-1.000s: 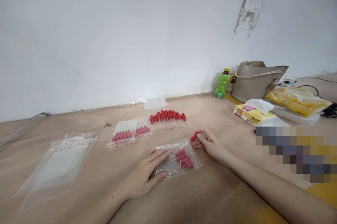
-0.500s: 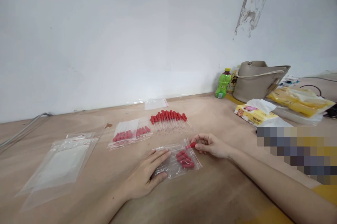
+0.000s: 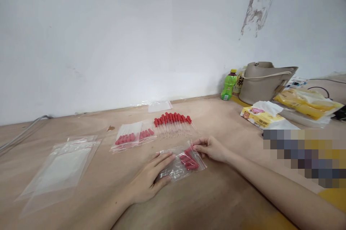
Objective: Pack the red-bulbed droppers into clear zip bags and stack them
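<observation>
Your left hand [image 3: 150, 177] is spread flat on the clear bag [image 3: 174, 170]. Right hand [image 3: 211, 149] is at its zip end; can't tell if it's pinching film or the red dropper [image 3: 188, 149] there. Loose droppers [image 3: 173, 118] lie beyond, toward the worktop's [image 3: 216, 190] back edge.

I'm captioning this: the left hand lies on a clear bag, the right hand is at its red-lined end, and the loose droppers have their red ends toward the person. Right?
No: in the head view, the loose droppers have their red ends toward the wall. The left hand on the bag and the right hand at its red-lined end are correct.
</observation>
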Tool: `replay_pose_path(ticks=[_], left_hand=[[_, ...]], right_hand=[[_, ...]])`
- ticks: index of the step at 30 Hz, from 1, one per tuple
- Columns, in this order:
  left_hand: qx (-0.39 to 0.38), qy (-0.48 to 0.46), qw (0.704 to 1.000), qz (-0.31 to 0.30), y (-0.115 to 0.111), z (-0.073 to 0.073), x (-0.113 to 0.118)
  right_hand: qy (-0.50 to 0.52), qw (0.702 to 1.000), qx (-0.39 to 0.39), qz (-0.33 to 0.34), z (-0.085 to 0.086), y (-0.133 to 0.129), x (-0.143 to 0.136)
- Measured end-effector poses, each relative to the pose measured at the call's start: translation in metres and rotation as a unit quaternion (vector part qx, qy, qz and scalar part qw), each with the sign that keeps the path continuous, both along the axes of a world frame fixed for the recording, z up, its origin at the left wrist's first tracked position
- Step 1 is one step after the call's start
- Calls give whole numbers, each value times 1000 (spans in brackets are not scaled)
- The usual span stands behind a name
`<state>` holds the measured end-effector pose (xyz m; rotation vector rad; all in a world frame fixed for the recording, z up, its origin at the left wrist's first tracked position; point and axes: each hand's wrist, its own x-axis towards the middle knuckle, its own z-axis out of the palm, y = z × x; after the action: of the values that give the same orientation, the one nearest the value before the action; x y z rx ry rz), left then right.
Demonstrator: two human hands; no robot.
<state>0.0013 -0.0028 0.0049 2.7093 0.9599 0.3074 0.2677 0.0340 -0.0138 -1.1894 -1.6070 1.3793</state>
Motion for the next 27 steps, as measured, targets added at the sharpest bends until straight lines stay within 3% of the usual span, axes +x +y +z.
replay_pose_path(ticks=[4, 6, 14, 18, 25, 27], left_hand=[[2, -7, 1000, 0, 0, 0, 0], [4, -14, 1000, -2, -1, 1, 0], [0, -14, 1000, 1, -1, 2, 1], [0, -14, 1000, 0, -1, 2, 1], [-9, -10, 1000, -16, 0, 3, 2], [-9, -9, 1000, -15, 0, 3, 2]], right_hand=[[-9, 994, 37, -98, -6, -5, -13], [-30, 990, 80, -112, -7, -7, -17], [-96, 975, 176, -94, -15, -5, -15], [-130, 966, 214, -63, -10, -9, -13], [-159, 962, 197, -102, -7, -10, -13], [-151, 963, 209, -80, -10, -9, -12]])
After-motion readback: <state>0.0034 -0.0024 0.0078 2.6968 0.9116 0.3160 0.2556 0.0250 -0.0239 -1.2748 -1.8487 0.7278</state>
